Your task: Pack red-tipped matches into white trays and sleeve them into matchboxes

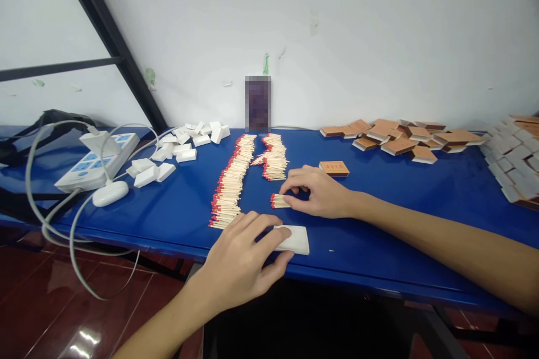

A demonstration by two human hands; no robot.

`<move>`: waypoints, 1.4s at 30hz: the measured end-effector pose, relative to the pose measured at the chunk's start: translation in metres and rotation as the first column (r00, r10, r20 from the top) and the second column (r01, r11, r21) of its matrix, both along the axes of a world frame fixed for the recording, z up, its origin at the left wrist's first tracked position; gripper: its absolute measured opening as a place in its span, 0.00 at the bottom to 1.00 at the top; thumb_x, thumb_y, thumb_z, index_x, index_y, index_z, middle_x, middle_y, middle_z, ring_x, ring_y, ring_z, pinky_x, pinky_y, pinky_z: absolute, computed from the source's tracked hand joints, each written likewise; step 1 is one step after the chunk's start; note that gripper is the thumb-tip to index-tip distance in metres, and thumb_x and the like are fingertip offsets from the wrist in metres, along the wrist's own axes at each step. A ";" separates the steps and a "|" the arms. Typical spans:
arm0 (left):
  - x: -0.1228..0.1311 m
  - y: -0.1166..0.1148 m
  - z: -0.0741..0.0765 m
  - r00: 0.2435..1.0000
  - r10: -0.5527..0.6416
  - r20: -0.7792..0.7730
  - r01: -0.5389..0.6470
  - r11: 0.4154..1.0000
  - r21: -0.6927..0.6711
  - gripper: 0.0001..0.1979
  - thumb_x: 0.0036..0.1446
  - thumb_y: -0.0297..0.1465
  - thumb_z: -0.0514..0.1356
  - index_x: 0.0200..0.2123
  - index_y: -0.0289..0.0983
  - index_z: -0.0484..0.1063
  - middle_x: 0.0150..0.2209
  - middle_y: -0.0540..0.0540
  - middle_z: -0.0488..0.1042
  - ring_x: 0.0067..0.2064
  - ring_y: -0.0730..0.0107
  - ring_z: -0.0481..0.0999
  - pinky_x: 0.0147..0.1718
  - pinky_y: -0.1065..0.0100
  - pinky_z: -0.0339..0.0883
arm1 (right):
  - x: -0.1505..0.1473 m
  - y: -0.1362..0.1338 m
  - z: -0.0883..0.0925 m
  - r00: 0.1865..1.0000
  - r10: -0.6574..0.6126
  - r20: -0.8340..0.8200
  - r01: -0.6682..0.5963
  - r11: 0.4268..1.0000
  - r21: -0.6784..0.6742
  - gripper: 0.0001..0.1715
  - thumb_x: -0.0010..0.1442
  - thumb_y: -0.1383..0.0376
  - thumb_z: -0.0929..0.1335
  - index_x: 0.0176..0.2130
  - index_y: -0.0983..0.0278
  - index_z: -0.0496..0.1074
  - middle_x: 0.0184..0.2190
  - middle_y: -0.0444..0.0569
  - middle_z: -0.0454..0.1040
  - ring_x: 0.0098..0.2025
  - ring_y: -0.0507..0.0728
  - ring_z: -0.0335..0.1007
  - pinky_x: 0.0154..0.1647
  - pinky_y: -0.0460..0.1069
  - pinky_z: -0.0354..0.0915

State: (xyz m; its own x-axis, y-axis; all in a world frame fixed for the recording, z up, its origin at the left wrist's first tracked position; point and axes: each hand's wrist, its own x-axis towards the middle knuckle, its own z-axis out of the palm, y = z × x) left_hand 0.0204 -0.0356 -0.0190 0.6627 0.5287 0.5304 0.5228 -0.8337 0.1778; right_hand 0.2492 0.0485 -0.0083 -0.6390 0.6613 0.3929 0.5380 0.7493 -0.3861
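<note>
My right hand (322,193) pinches a small bunch of red-tipped matches (277,201) between thumb and fingers, low over the blue table. Nearer the front edge, my left hand (244,261) grips a white matchbox tray (298,239), forefinger over its top and thumb along its near side. Whether anything lies in that tray I cannot tell. Beyond my left hand runs a long row of matches (231,182), heads to the left. A shorter pile of matches (275,158) lies to its right. One orange matchbox sleeve (334,169) rests just behind my right hand.
White trays (164,151) are scattered at the back left, beside a power strip (96,162) with looping white cables. Orange matchbox sleeves (398,137) are heaped at the back right; more boxes (511,157) are stacked far right. A pixelated dark object (258,104) stands against the wall.
</note>
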 end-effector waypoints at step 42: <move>0.000 0.001 -0.003 0.999 0.001 0.034 -0.002 1.000 0.022 0.09 0.63 0.30 0.60 0.46 0.38 0.70 0.45 0.44 0.75 0.40 0.61 0.74 0.39 0.60 0.71 | 0.000 0.003 -0.003 0.999 -0.038 0.022 0.038 0.999 0.002 0.09 0.62 0.60 0.69 0.35 0.63 0.72 0.26 0.40 0.64 0.28 0.51 0.61 0.38 0.50 0.55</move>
State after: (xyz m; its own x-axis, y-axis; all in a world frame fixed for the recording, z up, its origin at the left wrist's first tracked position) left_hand 0.0204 -0.0346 -0.0217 0.6432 0.5173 0.5645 0.5179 -0.8370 0.1768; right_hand 0.2494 0.0511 -0.0115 -0.6218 0.6848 0.3800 0.5745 0.7286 -0.3729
